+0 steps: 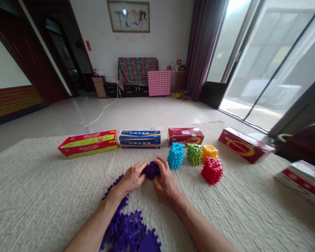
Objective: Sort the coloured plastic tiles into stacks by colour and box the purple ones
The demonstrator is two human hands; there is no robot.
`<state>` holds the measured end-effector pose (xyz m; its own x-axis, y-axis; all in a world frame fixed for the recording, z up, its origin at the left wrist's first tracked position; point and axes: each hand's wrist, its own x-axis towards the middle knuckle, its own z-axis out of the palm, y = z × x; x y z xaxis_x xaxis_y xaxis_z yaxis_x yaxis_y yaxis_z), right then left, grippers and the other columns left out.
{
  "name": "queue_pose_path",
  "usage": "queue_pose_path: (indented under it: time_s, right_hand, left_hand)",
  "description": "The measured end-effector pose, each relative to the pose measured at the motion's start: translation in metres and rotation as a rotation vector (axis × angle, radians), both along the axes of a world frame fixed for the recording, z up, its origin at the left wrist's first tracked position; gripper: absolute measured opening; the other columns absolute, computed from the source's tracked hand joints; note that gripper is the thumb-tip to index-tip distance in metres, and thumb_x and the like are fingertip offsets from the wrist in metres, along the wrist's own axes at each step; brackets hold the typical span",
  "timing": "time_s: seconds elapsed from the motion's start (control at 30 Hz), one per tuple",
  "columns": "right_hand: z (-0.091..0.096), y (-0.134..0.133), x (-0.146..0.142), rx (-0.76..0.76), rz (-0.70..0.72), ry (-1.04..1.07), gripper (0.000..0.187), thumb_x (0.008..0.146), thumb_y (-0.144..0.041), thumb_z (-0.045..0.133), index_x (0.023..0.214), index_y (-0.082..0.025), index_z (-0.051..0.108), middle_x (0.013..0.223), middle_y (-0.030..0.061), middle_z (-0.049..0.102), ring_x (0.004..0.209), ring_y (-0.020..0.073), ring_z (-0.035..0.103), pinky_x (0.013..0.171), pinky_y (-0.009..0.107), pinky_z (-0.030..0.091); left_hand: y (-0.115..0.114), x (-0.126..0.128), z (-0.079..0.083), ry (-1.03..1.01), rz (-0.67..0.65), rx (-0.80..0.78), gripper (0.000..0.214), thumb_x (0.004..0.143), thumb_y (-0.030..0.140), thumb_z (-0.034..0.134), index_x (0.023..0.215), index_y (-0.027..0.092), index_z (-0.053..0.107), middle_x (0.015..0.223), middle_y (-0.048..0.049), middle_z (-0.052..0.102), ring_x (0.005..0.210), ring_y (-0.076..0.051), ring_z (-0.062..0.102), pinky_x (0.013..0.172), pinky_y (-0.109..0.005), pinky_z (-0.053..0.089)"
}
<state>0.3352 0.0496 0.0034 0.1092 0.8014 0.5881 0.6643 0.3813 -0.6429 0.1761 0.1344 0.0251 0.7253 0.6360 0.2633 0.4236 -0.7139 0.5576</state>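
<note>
Between my two hands is a small cluster of purple interlocking plastic pieces (151, 170), resting on or just above the cloth. My left hand (133, 177) grips it from the left with thumb and fingers, and my right hand (166, 178) wraps round its right side. Partly under my left forearm lies a pile of loose purple toothed pieces (132, 224), some square and open in the middle. Right of my right hand stand a blue toothed block (176, 155), a green one (194, 154), a yellow one (210, 152) and a red one (212, 170).
Along the far edge of the cloth-covered surface (55, 196) stand a red and yellow-green box (89, 143), a blue box (140, 139) and a dark red box (186, 136). Another red box (244, 145) and a white-and-red box (303, 183) lie to the right.
</note>
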Motion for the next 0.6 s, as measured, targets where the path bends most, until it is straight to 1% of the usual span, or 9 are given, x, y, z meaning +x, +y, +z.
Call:
queue_pose_path:
  time_s: [0.1,0.17,0.23,0.3,0.33,0.4,0.5,0.6]
  right_hand:
    - [0.000,0.000,0.000,-0.017,-0.007,0.008,0.071,0.060,0.001,0.044,0.128,-0.019,0.040,0.139,0.0138,0.036,0.133,0.0249,0.035,0.110,0.046,0.033]
    - [0.001,0.001,0.000,-0.023,-0.019,0.020,0.071,0.060,0.001,0.044,0.128,-0.019,0.039,0.140,0.0141,0.035,0.134,0.0250,0.033,0.111,0.046,0.032]
    - [0.000,0.001,0.000,-0.018,-0.030,0.032,0.071,0.060,0.001,0.044,0.128,-0.019,0.039,0.140,0.0138,0.035,0.133,0.0246,0.034,0.111,0.045,0.032]
    - [-0.001,0.003,0.000,-0.012,-0.027,0.043,0.070,0.061,0.001,0.045,0.128,-0.019,0.039,0.138,0.0129,0.038,0.131,0.0240,0.036,0.110,0.044,0.033]
    - [-0.002,0.004,0.001,-0.011,-0.019,0.046,0.069,0.062,0.001,0.046,0.128,-0.020,0.039,0.136,0.0124,0.040,0.130,0.0236,0.038,0.110,0.044,0.033]
    - [-0.003,0.006,0.002,-0.013,-0.005,0.049,0.067,0.064,-0.001,0.046,0.128,-0.020,0.039,0.132,0.0116,0.044,0.126,0.0227,0.042,0.108,0.043,0.036]
    - [-0.004,0.008,0.003,-0.017,0.006,0.045,0.066,0.065,-0.001,0.045,0.128,-0.021,0.039,0.128,0.0109,0.047,0.122,0.0217,0.045,0.106,0.042,0.038]
    - [-0.004,0.009,0.003,-0.012,0.009,0.040,0.069,0.063,-0.001,0.046,0.128,-0.020,0.038,0.130,0.0111,0.046,0.124,0.0220,0.043,0.107,0.042,0.036]
  left_hand:
    - [0.005,-0.003,0.001,-0.081,0.053,-0.166,0.045,0.076,0.014,0.048,0.118,0.020,0.063,0.111,-0.0058,0.067,0.101,-0.020,0.062,0.092,-0.031,0.046]
    - [0.009,-0.007,0.002,-0.160,0.095,-0.322,0.044,0.076,0.019,0.050,0.117,0.018,0.064,0.109,-0.0054,0.069,0.099,-0.020,0.063,0.089,-0.030,0.048]
    - [0.011,-0.010,0.005,-0.237,0.131,-0.485,0.047,0.076,0.023,0.051,0.121,0.016,0.061,0.103,-0.0057,0.070,0.089,-0.018,0.064,0.079,-0.029,0.050]
    - [0.011,-0.010,0.008,-0.304,0.165,-0.609,0.051,0.075,0.025,0.051,0.124,0.014,0.058,0.096,-0.0056,0.071,0.076,-0.016,0.063,0.067,-0.025,0.049]
    - [0.011,-0.010,0.010,-0.334,0.184,-0.649,0.053,0.074,0.025,0.052,0.125,0.013,0.058,0.094,-0.0055,0.070,0.071,-0.014,0.062,0.062,-0.024,0.047]
    - [0.009,-0.008,0.013,-0.388,0.220,-0.685,0.055,0.071,0.025,0.053,0.125,0.012,0.058,0.091,-0.0052,0.070,0.064,-0.012,0.059,0.057,-0.022,0.044]
    - [0.008,-0.004,0.015,-0.443,0.264,-0.699,0.058,0.069,0.027,0.056,0.124,0.010,0.058,0.085,-0.0048,0.069,0.061,-0.010,0.056,0.056,-0.022,0.043]
    - [0.008,-0.003,0.016,-0.492,0.305,-0.728,0.060,0.067,0.031,0.060,0.123,0.009,0.058,0.086,-0.0053,0.069,0.060,-0.009,0.055,0.057,-0.022,0.043]
